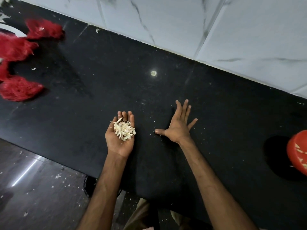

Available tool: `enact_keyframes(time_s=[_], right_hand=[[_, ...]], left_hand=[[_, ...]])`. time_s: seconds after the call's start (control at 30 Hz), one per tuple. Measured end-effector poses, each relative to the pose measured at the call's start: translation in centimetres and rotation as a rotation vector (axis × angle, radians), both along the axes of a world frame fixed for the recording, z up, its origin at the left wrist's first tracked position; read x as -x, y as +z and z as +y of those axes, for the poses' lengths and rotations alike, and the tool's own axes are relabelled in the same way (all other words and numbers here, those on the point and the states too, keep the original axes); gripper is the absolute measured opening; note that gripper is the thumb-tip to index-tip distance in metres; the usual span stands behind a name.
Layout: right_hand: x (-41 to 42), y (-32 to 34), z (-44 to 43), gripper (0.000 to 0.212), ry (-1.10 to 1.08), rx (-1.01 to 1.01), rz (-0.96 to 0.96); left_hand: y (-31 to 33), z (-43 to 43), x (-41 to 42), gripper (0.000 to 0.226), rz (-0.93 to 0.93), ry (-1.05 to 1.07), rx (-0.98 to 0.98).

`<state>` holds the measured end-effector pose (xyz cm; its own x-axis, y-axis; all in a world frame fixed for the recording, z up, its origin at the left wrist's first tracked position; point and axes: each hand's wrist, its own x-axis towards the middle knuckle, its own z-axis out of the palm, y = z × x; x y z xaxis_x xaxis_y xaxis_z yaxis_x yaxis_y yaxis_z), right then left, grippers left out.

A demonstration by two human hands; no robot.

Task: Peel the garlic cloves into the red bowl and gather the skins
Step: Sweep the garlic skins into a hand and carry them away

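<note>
My left hand [120, 138] is turned palm up over the black counter [99, 77], fingers loosely cupped under a heap of pale garlic skins [124, 128]. My right hand [178, 126] lies flat on the counter to its right, fingers spread wide, holding nothing. The red bowl [298, 152] sits at the far right edge, cut off by the frame, with several peeled cloves inside.
Red mesh netting [20, 87] lies in bunches at the left, beside a white rim [15, 31]. A marble-tiled wall [216, 27] runs along the back. Small skin flakes dot the counter and the dark floor [41, 188] below its front edge.
</note>
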<state>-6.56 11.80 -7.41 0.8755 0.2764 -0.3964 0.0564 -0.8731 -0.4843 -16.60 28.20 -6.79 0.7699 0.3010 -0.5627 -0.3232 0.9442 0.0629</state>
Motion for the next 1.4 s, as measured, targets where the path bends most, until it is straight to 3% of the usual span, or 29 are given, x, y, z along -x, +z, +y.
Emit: enact_keyframes(time_s=[0.57,0.93,1.03,1.4], right_hand=[[0.7,0.8,2.5,0.151,0.169,0.127,-0.090],[0.0,0.3,-1.4,0.152,0.092,0.125,-0.050],[-0.9,0.5,-0.7,0.149,0.064,0.056,-0.051],[-2.7,0.4,2.9,0.147,0.123,0.091,-0.069]], left_hand=[[0.1,0.9,0.3,0.039,-0.002,0.023,-0.016],[0.1,0.2,-0.2,0.041,0.004,0.017,-0.003],[0.2,-0.1,-0.4,0.041,0.001,0.018,0.002],[0.4,0.3,-1.0,0.041,-0.008,0.023,-0.013]])
